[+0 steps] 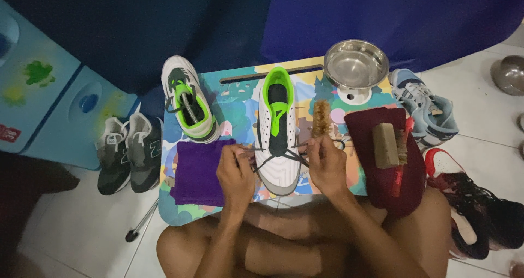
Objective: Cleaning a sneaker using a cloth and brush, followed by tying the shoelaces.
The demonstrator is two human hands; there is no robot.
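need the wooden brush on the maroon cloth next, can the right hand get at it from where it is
Probably yes: the wooden brush lies uncovered on the maroon cloth, just beside the right hand, but that hand is pinching a dark shoelace.

on the small colourful table [240, 95] a white shoe with green tongue [278, 130] lies in the middle, toe toward the person. the left hand [236, 174] pinches one dark lace end [248, 149] and the right hand [326, 166] pinches the other one; it seems both laces are pulled sideways, but they are thin and dim. a purple cloth [197, 171] lies just beside the left hand. a brush [321, 118] lies near the right hand, a steel bowl [356, 65] behind it.
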